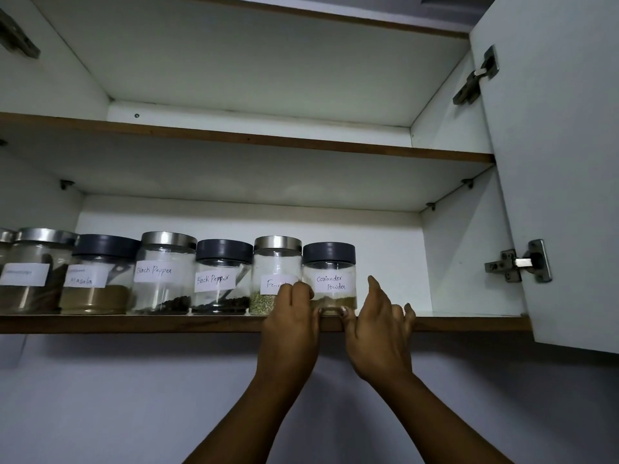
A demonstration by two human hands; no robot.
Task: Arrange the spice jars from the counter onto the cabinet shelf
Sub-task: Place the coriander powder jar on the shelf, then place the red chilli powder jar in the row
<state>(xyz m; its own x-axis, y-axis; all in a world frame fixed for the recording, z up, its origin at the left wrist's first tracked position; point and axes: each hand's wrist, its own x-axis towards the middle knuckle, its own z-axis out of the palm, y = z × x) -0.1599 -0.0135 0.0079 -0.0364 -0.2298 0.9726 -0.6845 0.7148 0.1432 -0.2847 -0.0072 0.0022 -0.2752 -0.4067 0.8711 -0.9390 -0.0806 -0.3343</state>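
While both arms reach up in the head view, the coriander powder jar (330,272) stands at the right end of a row of jars on the lower cabinet shelf (134,323), touching the fennel jar (276,259). The left hand (291,323) curls its fingers (299,291) round the jar's left side, covering part of the fennel label. The right hand (378,336) is spread loosely, thumb at the jar's base, forefinger raised just beside it, seemingly not touching. The cabinet door (552,162) hangs open at right.

Spice jars (221,279) upright (labelled) on shelf (134,324).
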